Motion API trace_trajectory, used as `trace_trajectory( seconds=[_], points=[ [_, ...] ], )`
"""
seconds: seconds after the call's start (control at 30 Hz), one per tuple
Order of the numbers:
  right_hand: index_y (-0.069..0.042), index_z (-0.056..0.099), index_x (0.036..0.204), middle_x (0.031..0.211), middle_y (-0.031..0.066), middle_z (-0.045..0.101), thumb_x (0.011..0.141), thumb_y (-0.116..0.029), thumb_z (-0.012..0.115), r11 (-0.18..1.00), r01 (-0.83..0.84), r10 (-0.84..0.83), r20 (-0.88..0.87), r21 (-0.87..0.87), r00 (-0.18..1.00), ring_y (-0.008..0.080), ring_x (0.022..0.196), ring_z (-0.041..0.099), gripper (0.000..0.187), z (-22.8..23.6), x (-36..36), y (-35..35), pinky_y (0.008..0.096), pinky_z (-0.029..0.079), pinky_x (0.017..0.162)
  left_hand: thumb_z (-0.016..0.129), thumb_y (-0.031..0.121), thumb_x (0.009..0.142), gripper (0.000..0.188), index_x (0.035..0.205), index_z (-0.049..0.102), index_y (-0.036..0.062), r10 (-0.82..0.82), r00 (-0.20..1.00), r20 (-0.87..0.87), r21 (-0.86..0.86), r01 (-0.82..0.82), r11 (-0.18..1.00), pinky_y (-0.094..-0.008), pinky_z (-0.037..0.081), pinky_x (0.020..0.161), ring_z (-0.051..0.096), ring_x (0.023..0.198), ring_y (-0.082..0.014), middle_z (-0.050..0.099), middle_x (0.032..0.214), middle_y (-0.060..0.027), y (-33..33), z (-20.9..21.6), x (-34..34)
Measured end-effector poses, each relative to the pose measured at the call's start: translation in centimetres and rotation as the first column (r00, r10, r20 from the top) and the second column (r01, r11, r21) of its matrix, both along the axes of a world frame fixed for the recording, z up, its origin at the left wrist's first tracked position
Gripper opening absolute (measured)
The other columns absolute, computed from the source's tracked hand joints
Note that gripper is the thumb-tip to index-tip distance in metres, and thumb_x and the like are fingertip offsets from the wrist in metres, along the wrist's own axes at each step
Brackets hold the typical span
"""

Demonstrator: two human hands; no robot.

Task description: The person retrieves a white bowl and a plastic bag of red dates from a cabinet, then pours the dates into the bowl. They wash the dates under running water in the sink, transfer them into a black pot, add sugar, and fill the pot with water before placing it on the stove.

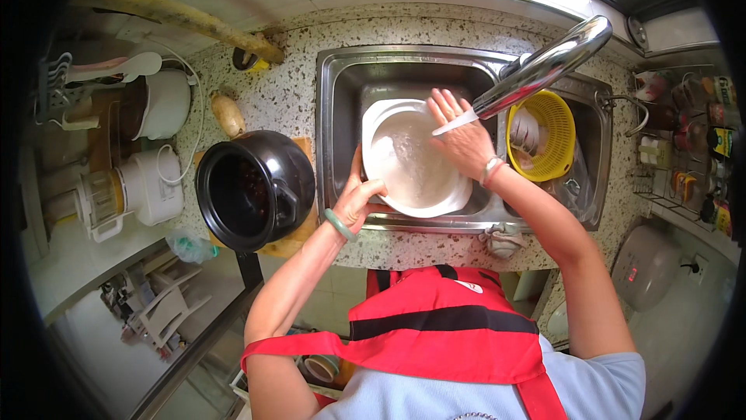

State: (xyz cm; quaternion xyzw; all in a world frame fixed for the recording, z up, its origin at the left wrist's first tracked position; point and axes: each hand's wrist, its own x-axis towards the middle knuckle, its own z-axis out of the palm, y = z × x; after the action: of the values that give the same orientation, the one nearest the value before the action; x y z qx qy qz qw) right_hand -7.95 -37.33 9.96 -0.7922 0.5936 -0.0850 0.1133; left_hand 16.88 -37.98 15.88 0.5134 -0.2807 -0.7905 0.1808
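— What is the left hand (359, 196) doing?
— Gripping the round white ceramic plate (409, 160) in the steel sink (336, 101).
— The right hand (460, 137)?
— Lying flat, fingers spread, on the plate under the chrome tap (544, 65).

Your left hand (359, 196) grips the near-left rim of the white plate (408, 160), holding it tilted in the sink (342, 78). Your right hand (462, 136) lies flat on the plate's far-right side, fingers spread, under water from the tap (544, 66). Left of your grip sits a black pot (252, 187); right of it, a yellow basket (553, 136).
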Motion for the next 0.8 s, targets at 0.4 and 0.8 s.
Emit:
trace_trajectory(
  seconds=[0.4, 0.8],
  points=[
    [-0.008, 0.033, 0.144, 0.131, 0.0273, 0.048, 0.097, -0.028, 0.049, 0.856, -0.375, -0.049, 0.777, 0.356, 0.627, 0.0409, 0.121, 0.047, 0.053, 3.2, 7.4, 2.1, 0.0454, 0.04, 0.101, 0.054, 0.009, 0.082, 0.076, 0.147, 0.018, 0.023, 0.042, 0.999, -0.015, -0.013, -0.042, 0.999, -0.0567, 0.055, 0.083, 0.054, 0.113, -0.0273, 0.044, 0.133, -0.013, 0.2, -1.9, 0.7],
    [0.001, 0.065, 0.095, 0.067, 0.0117, 0.062, 0.092, -0.036, 0.062, 0.838, -0.015, -0.474, 0.741, 0.546, 0.475, 0.0156, 0.064, 0.057, 0.037, 2.6, 5.2, 5.1, 0.0333, 0.047, 0.058, 0.066, 0.055, 0.083, 0.113, 0.151, -0.014, 0.014, -0.178, 0.942, 0.285, 0.191, 0.127, 0.973, -0.0549, 0.053, 0.085, 0.038, 0.131, -0.0408, 0.018, 0.153, -0.0221, -1.6, 3.0, -1.1]
  ],
)
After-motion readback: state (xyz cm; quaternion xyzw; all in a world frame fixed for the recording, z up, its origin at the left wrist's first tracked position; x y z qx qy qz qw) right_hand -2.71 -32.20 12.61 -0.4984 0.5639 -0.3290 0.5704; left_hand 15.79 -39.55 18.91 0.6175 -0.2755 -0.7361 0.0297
